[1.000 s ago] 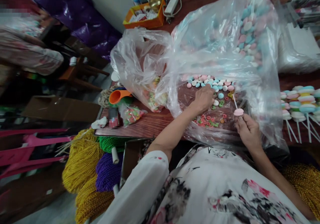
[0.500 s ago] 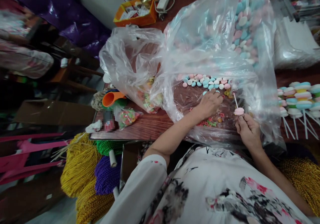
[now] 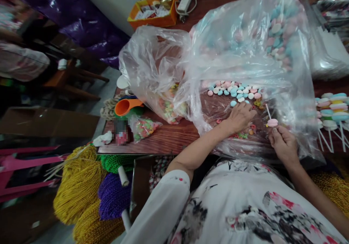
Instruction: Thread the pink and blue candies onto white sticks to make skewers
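Note:
My right hand (image 3: 285,142) is closed, pinching a pink macaron-shaped lollipop (image 3: 272,123) from beneath. Its thin white stick (image 3: 267,110) points upward, and a small yellow bit shows at the pink piece's left edge. Over the clear plastic sheet, my left hand (image 3: 242,116) reaches with its fingers stretched and slightly bent, tips hidden among the small pieces. Just beyond those fingers are pink, white and blue discs (image 3: 234,88). Yellow flower-shaped rings (image 3: 257,103) lie right of the fingertips, and small green and red rings (image 3: 240,135) are below the palm.
A large plastic bag of discs (image 3: 276,29) covers the table's middle. Finished-looking stacks on sticks (image 3: 335,111) lie at the right. Leftward are a small bag of rings (image 3: 145,128), an orange scoop (image 3: 124,107) and yellow cord bundles (image 3: 77,186). A yellow bin (image 3: 136,18) stands behind.
The view has shifted left, so everything sits further right. My left fingers have moved slightly toward the yellow rings. My right hand still holds the lollipop upright; the yellow bit beside it now shows.

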A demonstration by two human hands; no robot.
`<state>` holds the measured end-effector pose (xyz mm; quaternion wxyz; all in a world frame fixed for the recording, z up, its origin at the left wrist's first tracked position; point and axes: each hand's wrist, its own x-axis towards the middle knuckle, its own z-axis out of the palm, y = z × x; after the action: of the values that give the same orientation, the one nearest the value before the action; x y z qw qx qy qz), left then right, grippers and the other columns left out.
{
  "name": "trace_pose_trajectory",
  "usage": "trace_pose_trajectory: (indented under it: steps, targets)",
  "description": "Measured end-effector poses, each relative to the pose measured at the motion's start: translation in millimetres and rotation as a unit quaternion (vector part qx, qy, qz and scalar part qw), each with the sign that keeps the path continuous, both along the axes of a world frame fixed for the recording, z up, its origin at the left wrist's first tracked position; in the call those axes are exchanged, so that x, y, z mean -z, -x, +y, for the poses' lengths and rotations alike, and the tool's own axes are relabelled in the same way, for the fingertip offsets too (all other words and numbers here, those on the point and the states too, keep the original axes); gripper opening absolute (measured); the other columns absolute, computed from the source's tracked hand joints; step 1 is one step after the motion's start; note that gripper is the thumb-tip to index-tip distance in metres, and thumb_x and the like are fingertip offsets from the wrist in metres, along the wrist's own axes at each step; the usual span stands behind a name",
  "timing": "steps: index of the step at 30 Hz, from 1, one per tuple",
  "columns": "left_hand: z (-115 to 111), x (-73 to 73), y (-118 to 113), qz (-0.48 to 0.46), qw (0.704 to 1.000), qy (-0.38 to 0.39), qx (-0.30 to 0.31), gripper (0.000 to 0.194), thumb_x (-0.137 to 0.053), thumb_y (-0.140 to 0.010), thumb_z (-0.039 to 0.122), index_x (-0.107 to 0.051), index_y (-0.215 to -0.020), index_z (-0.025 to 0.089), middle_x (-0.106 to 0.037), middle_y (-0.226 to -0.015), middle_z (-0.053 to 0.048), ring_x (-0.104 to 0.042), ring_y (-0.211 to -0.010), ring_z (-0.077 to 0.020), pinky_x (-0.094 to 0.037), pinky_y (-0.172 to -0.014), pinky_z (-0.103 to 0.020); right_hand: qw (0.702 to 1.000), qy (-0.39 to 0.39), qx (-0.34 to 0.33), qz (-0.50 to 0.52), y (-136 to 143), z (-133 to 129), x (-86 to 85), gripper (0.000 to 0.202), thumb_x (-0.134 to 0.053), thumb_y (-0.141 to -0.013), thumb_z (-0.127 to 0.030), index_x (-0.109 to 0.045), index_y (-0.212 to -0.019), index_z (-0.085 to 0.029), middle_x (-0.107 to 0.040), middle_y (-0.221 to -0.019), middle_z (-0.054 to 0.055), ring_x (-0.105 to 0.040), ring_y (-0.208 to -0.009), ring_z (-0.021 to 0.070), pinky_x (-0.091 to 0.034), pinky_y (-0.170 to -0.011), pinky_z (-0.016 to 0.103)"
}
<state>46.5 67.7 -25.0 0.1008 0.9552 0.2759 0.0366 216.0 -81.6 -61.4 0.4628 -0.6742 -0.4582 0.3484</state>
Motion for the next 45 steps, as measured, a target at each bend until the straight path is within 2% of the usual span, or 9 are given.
trace_pose_trajectory:
  steps: [7,11,17,20,23,29,33,38,45]
  targets:
    - [0.6,2.5,0.5,-0.032,0.999,0.040,-0.008,0.028,-0.060,-0.089,0.017,-0.069,-0.115,0.013,-0.062,-0.121,-0.017,-0.054,-0.121,-0.0330,-0.049,-0.093,-0.041,0.997,0.002,-0.044,-0.068,-4.1,3.1,-0.1,0.033,-0.050,-0.101,-0.044,-0.057,-0.078,-0.022,-0.046,-0.056,-0.004,-0.040,-0.050,0.0099,-0.029,-0.047,0.024]
    - [7.0,3.3,4.9,-0.203,0.966,0.149,-0.065,0.029,-0.059,-0.086,0.011,-0.074,-0.111,0.014,-0.067,-0.106,-0.012,-0.061,-0.103,-0.0241,-0.050,-0.091,-0.036,0.993,-0.027,-0.056,-0.102,2.7,-1.6,-3.7,0.032,-0.049,-0.102,-0.038,-0.054,-0.074,-0.022,-0.045,-0.057,-0.005,-0.039,-0.050,0.0098,-0.031,-0.049,0.024]
    - [-9.7,-9.0,24.0,-0.558,0.685,0.436,-0.168,0.029,-0.081,-0.077,0.032,-0.076,-0.099,0.014,-0.066,-0.085,-0.001,-0.060,-0.075,-0.0109,-0.054,-0.075,-0.027,0.984,-0.057,-0.096,-0.137,18.7,-7.6,-21.0,0.030,-0.048,-0.102,-0.032,-0.052,-0.074,-0.022,-0.046,-0.060,-0.005,-0.042,-0.053,0.0102,-0.034,-0.052,0.023]
    - [-24.6,-11.4,32.1,-0.598,0.616,0.480,-0.182,0.036,-0.091,-0.065,0.037,-0.078,-0.092,0.015,-0.065,-0.083,0.000,-0.060,-0.076,-0.0105,-0.055,-0.076,-0.028,0.971,-0.074,-0.116,-0.195,19.6,-5.9,-29.8,0.023,-0.050,-0.100,-0.027,-0.056,-0.079,-0.021,-0.045,-0.059,-0.005,-0.042,-0.050,0.0099,-0.033,-0.050,0.023]
    - [-34.8,-7.4,35.9,-0.617,0.640,0.411,-0.205,0.032,-0.091,-0.066,0.034,-0.079,-0.091,0.017,-0.066,-0.083,0.000,-0.061,-0.076,-0.0095,-0.053,-0.073,-0.024,0.949,-0.105,-0.133,-0.266,16.6,-6.1,-34.3,0.022,-0.050,-0.097,-0.019,-0.055,-0.076,-0.022,-0.043,-0.054,-0.006,-0.039,-0.044,0.0092,-0.029,-0.047,0.024]
    - [-46.6,1.1,37.5,-0.552,0.802,0.155,-0.168,0.014,-0.074,-0.088,0.027,-0.077,-0.098,0.018,-0.073,-0.091,-0.004,-0.067,-0.083,-0.0125,-0.055,-0.077,-0.026,0.907,-0.163,-0.158,-0.356,14.4,-16.2,-34.8,0.017,-0.048,-0.090,-0.010,-0.061,-0.084,-0.021,-0.057,-0.060,-0.001,-0.052,-0.051,0.0132,-0.033,-0.054,0.027]
    - [-51.3,0.3,41.1,-0.508,0.851,0.083,-0.106,0.019,-0.060,-0.096,0.020,-0.077,-0.105,0.018,-0.075,-0.097,-0.007,-0.069,-0.089,-0.0128,-0.056,-0.080,-0.026,0.931,-0.177,-0.167,-0.274,15.5,-18.9,-34.2,0.017,-0.050,-0.092,-0.011,-0.064,-0.090,-0.019,-0.059,-0.064,-0.002,-0.051,-0.051,0.0116,-0.035,-0.053,0.025]
    - [-46.9,-3.5,49.0,-0.556,0.783,0.238,-0.145,0.019,-0.080,-0.084,0.032,-0.079,-0.099,0.020,-0.072,-0.086,-0.003,-0.066,-0.080,-0.0119,-0.055,-0.073,-0.025,0.978,-0.085,-0.179,-0.070,12.6,-16.5,-32.7,0.027,-0.048,-0.100,-0.022,-0.055,-0.074,-0.021,-0.044,-0.055,-0.006,-0.041,-0.046,0.0092,-0.033,-0.047,0.022]
    - [-40.3,-14.0,61.3,-0.548,0.663,0.491,-0.137,0.022,-0.094,-0.066,0.033,-0.082,-0.081,0.022,-0.069,-0.086,-0.002,-0.064,-0.079,-0.0107,-0.053,-0.070,-0.024,0.946,-0.174,-0.230,-0.150,11.9,-14.4,-36.3,0.023,-0.052,-0.094,-0.016,-0.057,-0.072,-0.021,-0.046,-0.053,-0.005,-0.040,-0.046,0.0091,-0.030,-0.048,0.024]
